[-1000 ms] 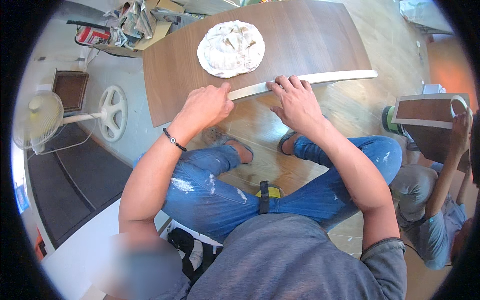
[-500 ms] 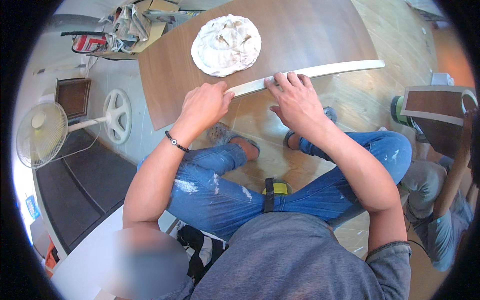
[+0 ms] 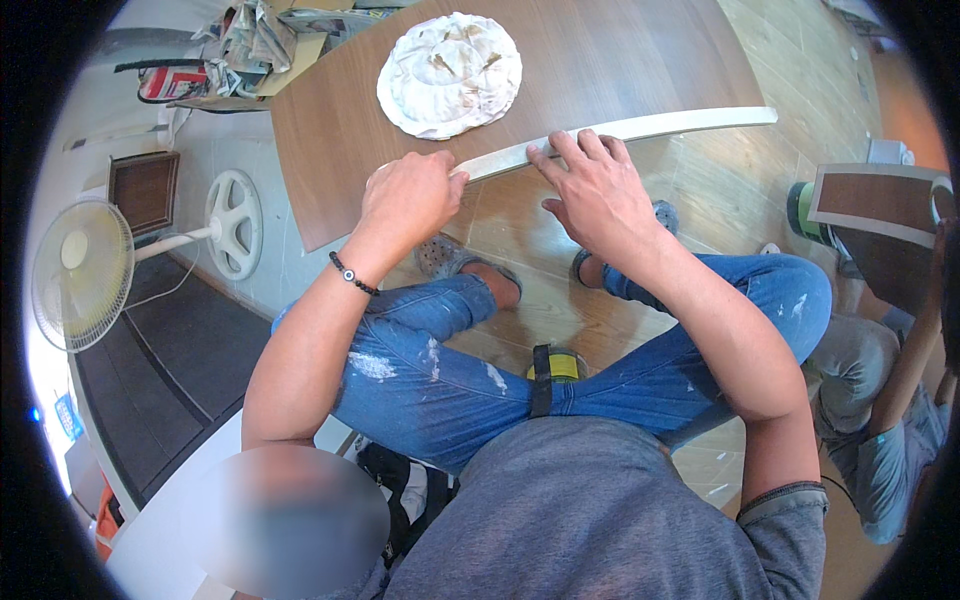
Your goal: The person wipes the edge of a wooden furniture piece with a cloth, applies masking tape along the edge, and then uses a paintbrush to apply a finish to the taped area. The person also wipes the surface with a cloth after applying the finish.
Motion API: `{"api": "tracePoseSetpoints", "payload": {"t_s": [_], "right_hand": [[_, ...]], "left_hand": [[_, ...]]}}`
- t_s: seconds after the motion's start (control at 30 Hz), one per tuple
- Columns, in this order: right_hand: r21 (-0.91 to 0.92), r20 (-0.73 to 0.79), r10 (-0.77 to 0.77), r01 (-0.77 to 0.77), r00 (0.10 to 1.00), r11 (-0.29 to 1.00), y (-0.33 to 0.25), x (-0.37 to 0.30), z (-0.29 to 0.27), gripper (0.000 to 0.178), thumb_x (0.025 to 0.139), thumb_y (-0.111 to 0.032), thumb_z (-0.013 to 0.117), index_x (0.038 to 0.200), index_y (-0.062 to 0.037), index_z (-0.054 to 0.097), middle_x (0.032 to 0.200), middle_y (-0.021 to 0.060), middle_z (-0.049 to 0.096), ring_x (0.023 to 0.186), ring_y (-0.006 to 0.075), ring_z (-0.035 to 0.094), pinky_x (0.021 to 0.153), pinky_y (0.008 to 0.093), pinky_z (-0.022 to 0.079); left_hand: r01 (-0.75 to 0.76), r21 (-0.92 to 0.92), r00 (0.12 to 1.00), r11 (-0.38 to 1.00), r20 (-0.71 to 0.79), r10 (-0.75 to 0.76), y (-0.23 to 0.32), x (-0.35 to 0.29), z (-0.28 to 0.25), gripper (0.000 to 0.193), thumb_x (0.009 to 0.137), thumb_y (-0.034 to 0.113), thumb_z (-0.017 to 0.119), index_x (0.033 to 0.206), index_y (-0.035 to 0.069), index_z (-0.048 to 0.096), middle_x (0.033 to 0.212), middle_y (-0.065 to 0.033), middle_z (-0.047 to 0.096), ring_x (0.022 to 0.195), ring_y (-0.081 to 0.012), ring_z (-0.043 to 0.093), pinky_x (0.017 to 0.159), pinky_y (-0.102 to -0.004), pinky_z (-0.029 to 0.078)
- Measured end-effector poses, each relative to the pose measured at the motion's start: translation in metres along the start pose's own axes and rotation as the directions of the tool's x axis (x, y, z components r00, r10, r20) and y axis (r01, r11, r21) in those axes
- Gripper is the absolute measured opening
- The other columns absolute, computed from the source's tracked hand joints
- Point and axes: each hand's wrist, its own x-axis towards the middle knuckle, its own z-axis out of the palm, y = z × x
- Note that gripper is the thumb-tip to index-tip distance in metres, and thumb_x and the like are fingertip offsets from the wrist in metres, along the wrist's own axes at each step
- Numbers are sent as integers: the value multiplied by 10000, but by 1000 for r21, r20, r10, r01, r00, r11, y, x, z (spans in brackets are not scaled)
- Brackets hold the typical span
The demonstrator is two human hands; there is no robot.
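Observation:
A brown wood-grain panel (image 3: 640,50) lies in front of me, with a pale white edging strip (image 3: 690,120) along its near edge. My left hand (image 3: 412,195), a beaded bracelet on its wrist, is closed at the left end of the strip; its thumb and curled fingers pinch there and hide that end. Farther right, my right hand (image 3: 595,185) rests its spread fingertips on the strip, the thumb held apart below the edge. On the panel beyond my left hand sits a round, crumpled white cloth-like pad (image 3: 450,75) with brown stains.
A white pedestal fan (image 3: 85,265) lies tipped over at the left. Crumpled newspapers (image 3: 250,45) are heaped at the far left. A yellow-labelled tape roll (image 3: 568,365) is between my legs. At the right, another person's arm (image 3: 905,370) is beside a brown panel with pale edging (image 3: 880,195).
The whole view has shifted slightly, with the panel and pad a little higher in it. Both hands stay at the strip in nearly the same places.

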Motion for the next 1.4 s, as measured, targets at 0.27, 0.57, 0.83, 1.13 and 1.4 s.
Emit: {"api": "tracePoseSetpoints", "payload": {"t_s": [0.27, 0.57, 0.83, 1.13, 1.4], "right_hand": [[-7, 5, 3, -3, 1000, 1000, 0, 0, 1, 617, 897, -263, 769, 1461, -100, 579, 1354, 106, 535, 1230, 288, 526, 1085, 457, 432], [-38, -22, -1, 0, 1000, 999, -3, -2, 6, 604, 892, -241, 737, 1457, -99, 576, 1353, 107, 536, 1236, 299, 518, 1077, 465, 431], [-86, -112, -124, 114, 986, 990, -24, 0, 28, 551, 926, -189, 573, 1457, -46, 549, 1422, 110, 528, 1256, 316, 509, 1120, 494, 399], [-87, -102, -140, 132, 985, 987, -27, 3, 25, 585, 905, -203, 598, 1464, -39, 536, 1425, 109, 530, 1249, 319, 509, 1113, 495, 407], [-53, -82, -134, 130, 988, 990, -27, 3, 26, 613, 897, -195, 612, 1491, -75, 519, 1435, 105, 538, 1256, 309, 507, 1114, 509, 404]], "left_hand": [[-7, 14, 1000, 1000, 17, 7, 1, 1, -2, 349, 1004, 372, 605, 1055, 51, 733, 893, -239, 738, 883, -435, 717, 812, -536, 569], [-32, 12, 999, 999, -33, 33, 0, 0, 2, 316, 990, 324, 609, 954, 40, 743, 856, -224, 743, 831, -417, 730, 780, -522, 580], [-39, 33, 999, 999, -9, 39, 0, 3, 2, 325, 991, 345, 613, 982, 49, 746, 874, -231, 740, 865, -423, 723, 798, -529, 574], [-28, -6, 999, 1000, -17, 28, -2, 0, -1, 323, 992, 342, 605, 978, 54, 751, 895, -224, 746, 888, -416, 727, 818, -525, 574], [-40, -4, 999, 999, -2, 40, -5, 4, 4, 325, 993, 351, 601, 995, 59, 742, 893, -227, 737, 884, -421, 715, 799, -538, 560]]}}
